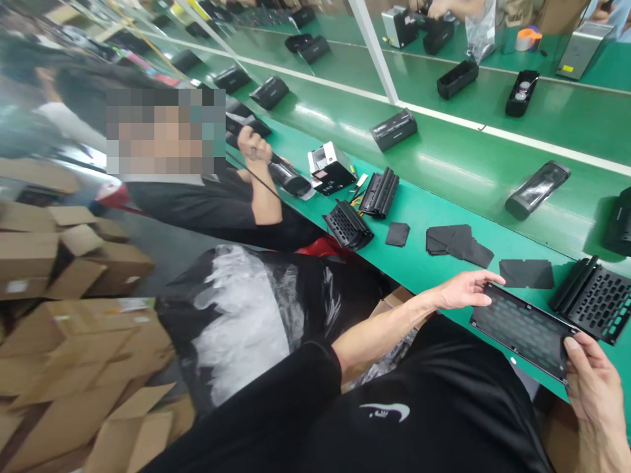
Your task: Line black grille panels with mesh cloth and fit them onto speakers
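Slotted black panel (525, 334) at near right, by near edge of green table (407, 270). Left hand (462, 290) pinches its left end, right hand (594, 374) its right. Likely light, fairly stiff, smooth; best held by end rims.

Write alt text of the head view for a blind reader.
The wearer's left-hand grip and right-hand grip hold opposite ends of a black panel at a green bench. Thin black sheets lie nearby; a co-worker is on the left.
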`<state>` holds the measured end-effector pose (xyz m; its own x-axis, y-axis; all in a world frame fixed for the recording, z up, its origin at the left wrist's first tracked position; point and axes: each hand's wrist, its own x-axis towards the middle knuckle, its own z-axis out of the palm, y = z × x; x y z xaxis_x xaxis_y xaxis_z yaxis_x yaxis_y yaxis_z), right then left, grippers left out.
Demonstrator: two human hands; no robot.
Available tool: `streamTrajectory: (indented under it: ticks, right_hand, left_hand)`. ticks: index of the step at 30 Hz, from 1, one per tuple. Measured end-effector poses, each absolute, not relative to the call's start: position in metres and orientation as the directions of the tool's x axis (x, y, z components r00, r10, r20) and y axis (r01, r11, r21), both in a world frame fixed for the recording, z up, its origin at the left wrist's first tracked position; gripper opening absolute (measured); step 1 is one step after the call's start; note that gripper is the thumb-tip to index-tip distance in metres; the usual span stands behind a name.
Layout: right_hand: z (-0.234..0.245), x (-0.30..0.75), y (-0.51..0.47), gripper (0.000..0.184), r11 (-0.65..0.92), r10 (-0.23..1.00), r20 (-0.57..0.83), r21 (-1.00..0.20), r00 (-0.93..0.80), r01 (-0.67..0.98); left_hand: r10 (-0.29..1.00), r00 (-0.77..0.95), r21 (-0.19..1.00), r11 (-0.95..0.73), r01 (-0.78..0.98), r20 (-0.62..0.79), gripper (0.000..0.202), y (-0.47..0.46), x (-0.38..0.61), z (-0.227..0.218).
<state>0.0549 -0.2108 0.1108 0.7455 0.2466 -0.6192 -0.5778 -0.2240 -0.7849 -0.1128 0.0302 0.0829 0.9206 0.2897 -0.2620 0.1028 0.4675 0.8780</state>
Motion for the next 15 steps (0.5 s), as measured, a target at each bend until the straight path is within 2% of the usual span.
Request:
streamTrajectory:
  ticks: [5, 15]
  right_hand:
    - [0.109, 0.058, -0.211, 0.061, -0.163, 0.257, -0.618, -0.785, 0.743, -0.597]
    - [0.105, 0.065, -0.205, 0.061, -0.141, 0.263, -0.589, -0.807, 0.764, -0.573]
  left_hand:
    - [0.284, 0.902, 0.810, 0.576, 0.110, -0.325, 0.066, 0.028, -0.107, 0.076]
    - [0.292, 0.858, 0.740, 0.658, 0.139, -0.422, 0.064, 0.026, -0.099, 0.073]
